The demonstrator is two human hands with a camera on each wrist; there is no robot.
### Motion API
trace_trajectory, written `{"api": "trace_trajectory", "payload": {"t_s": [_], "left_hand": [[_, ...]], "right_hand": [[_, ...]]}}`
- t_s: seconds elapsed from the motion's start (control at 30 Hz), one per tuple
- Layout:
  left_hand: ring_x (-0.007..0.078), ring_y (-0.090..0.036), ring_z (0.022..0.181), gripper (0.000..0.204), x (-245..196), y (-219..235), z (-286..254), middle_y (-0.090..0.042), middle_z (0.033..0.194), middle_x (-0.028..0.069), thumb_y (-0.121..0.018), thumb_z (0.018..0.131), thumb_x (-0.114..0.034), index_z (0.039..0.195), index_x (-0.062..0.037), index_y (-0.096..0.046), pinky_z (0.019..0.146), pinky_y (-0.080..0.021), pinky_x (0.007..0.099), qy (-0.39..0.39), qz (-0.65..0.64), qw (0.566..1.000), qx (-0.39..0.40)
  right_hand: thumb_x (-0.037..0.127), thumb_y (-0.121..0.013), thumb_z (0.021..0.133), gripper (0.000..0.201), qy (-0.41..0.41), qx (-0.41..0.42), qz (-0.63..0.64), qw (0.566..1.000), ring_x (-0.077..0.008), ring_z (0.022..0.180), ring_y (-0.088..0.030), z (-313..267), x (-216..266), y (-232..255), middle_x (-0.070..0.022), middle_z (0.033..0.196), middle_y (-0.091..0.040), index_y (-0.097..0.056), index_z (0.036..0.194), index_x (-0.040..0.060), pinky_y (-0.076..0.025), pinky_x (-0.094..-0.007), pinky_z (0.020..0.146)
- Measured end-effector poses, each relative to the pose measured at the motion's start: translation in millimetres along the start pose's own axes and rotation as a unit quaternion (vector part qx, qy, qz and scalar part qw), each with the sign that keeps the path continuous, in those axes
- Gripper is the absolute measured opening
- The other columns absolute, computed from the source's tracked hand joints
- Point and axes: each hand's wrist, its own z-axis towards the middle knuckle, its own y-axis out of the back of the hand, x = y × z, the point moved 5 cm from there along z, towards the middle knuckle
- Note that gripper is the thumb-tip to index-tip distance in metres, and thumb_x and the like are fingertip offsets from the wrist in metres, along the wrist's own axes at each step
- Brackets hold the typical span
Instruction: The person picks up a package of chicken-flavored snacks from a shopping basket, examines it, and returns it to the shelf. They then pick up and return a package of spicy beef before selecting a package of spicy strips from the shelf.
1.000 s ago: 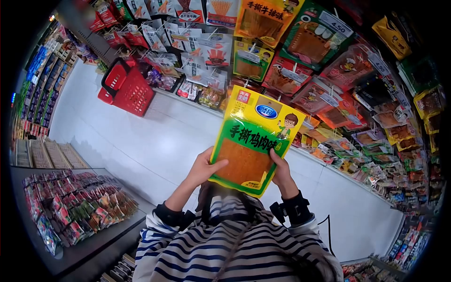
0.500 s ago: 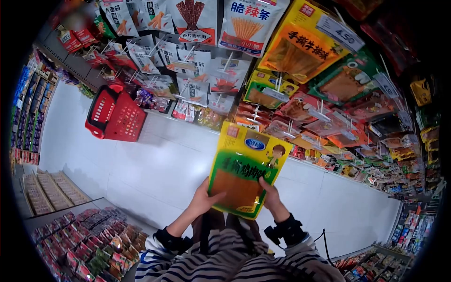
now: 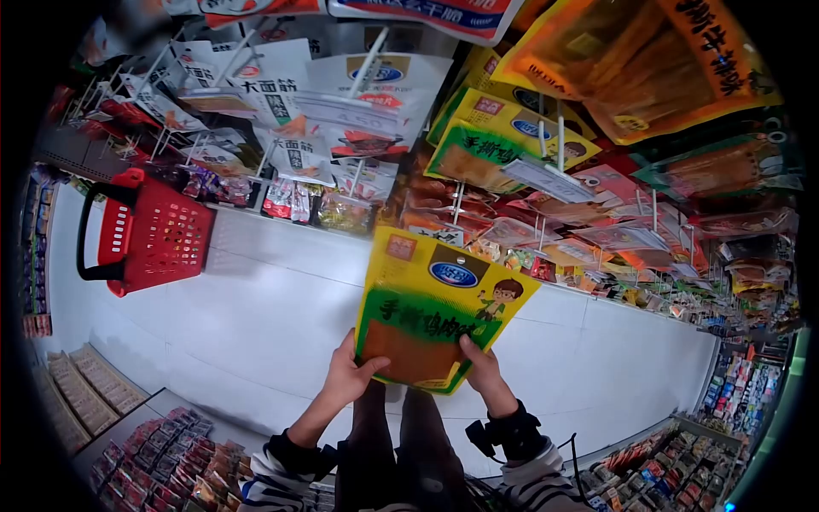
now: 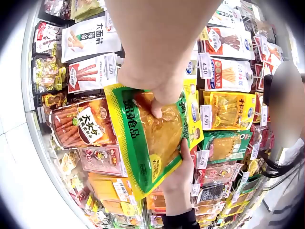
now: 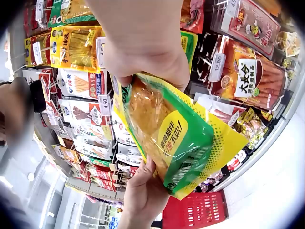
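A yellow and green snack packet (image 3: 435, 307) with a clear window of brown food is held upright in front of the body. My left hand (image 3: 347, 373) grips its lower left edge, thumb on the front. On the opposite edge, my right hand (image 3: 483, 365) pinches the packet, its thumb also on the front face. The fingers behind the packet are hidden in the head view. From the left wrist, the packet (image 4: 157, 138) appears with my right hand (image 4: 178, 176) at its far edge. In the right wrist view, my left hand (image 5: 143, 191) holds the far side.
A red shopping basket (image 3: 166, 235) stands on the white floor (image 3: 264, 341) at the left. Hooks ahead carry hanging packets, including a matching yellow-green packet (image 3: 486, 149) and an orange packet (image 3: 648, 68). White price tags (image 3: 550, 181) jut out. Packaged goods (image 3: 162, 465) fill a low display at lower left.
The head view has shifted closer to the shelf, with hanging packets looming larger and the basket sliding left in frame. Both hands keep holding the packet, which sits lower in view than one second ago.
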Motion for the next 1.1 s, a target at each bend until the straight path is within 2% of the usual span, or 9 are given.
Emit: {"api": "trace_trajectory", "payload": {"t_s": [0.07,0.13,0.2,0.3,0.4,0.73,0.83,1.03,1.1], "left_hand": [[0.0119,-0.053,0.082,0.049,17,1,18,-0.053,0.096,0.0060,-0.055,0.072,0.008,0.115,-0.0014,-0.034,0.067,-0.046,0.0226,0.005,-0.007,1.000,0.009],[0.0107,-0.052,0.080,0.043,19,-5,34,-0.053,0.091,0.0052,-0.057,0.071,0.006,0.110,-0.0009,-0.039,0.068,-0.045,0.0226,-0.010,-0.037,0.999,-0.021],[0.0104,-0.051,0.080,0.041,22,-10,46,-0.053,0.091,0.0049,-0.058,0.070,0.004,0.108,-0.0005,-0.041,0.070,-0.043,0.0225,-0.008,-0.078,0.997,-0.027],[0.0112,-0.051,0.087,0.049,28,-16,60,-0.052,0.099,0.0058,-0.057,0.072,0.005,0.115,-0.0013,-0.034,0.073,-0.044,0.0230,-0.064,0.010,0.998,-0.014],[0.0107,-0.048,0.093,0.049,25,-23,65,-0.052,0.102,0.0049,-0.058,0.072,0.004,0.115,-0.0007,-0.036,0.080,-0.040,0.0236,-0.035,-0.014,0.999,-0.004],[0.0104,-0.049,0.091,0.047,25,-29,86,-0.052,0.099,0.0049,-0.057,0.071,0.006,0.113,-0.0007,-0.037,0.078,-0.041,0.0231,-0.042,0.045,0.998,-0.016],[0.0103,-0.049,0.088,0.046,17,-32,95,-0.052,0.097,0.0047,-0.057,0.071,0.006,0.112,-0.0007,-0.038,0.076,-0.042,0.0224,-0.015,0.023,0.999,-0.017],[0.0095,-0.052,0.082,0.040,-5,-42,124,-0.054,0.092,0.0051,-0.057,0.071,0.007,0.107,-0.0003,-0.040,0.070,-0.044,0.0219,-0.143,0.078,0.986,-0.028],[0.0098,-0.054,0.079,0.038,6,-37,142,-0.055,0.089,0.0053,-0.057,0.071,0.007,0.105,0.0000,-0.042,0.069,-0.045,0.0218,-0.132,0.061,0.989,-0.015]], "right_hand": [[0.023,-0.053,0.080,0.030,0.037,0.039,-0.042,0.998,-0.0082,0.079,-0.044,19,6,10,-0.0002,0.088,-0.049,-0.046,0.103,0.0035,-0.036,-0.0219,0.066],[0.018,-0.053,0.080,0.022,0.078,0.054,-0.070,0.993,-0.0076,0.076,-0.044,32,23,10,0.0011,0.083,-0.049,-0.049,0.096,0.0029,-0.036,-0.0214,0.065],[0.012,-0.053,0.078,0.023,0.116,0.050,-0.039,0.991,-0.0077,0.078,-0.046,45,42,11,-0.0006,0.087,-0.052,-0.050,0.099,0.0011,-0.037,-0.0202,0.068],[0.009,-0.053,0.077,0.030,0.193,0.074,0.026,0.978,-0.0088,0.081,-0.049,66,82,7,-0.0031,0.093,-0.054,-0.047,0.106,-0.0004,-0.038,-0.0197,0.072],[0.007,-0.052,0.076,0.031,0.218,0.102,0.038,0.970,-0.0128,0.088,-0.051,82,116,7,-0.0054,0.098,-0.054,-0.046,0.106,-0.0002,-0.039,-0.0247,0.078],[0.005,-0.064,0.069,0.025,0.234,0.045,-0.096,0.966,-0.0064,0.064,-0.051,112,158,-1,-0.0018,0.075,-0.057,-0.053,0.091,0.0000,-0.040,-0.0177,0.058],[0.004,-0.066,0.067,0.026,0.241,0.001,-0.139,0.961,-0.0069,0.066,-0.051,113,164,0,-0.0030,0.076,-0.057,-0.054,0.090,-0.0002,-0.041,-0.0188,0.060],[0.003,-0.068,0.065,0.023,0.320,-0.066,-0.115,0.938,-0.0094,0.069,-0.053,100,191,-7,-0.0039,0.077,-0.058,-0.056,0.085,-0.0005,-0.043,-0.0221,0.064],[0.002,-0.068,0.065,0.021,0.364,-0.039,-0.104,0.925,-0.0090,0.070,-0.052,104,198,-8,-0.0041,0.078,-0.059,-0.056,0.083,-0.0005,-0.042,-0.0214,0.065]]}}
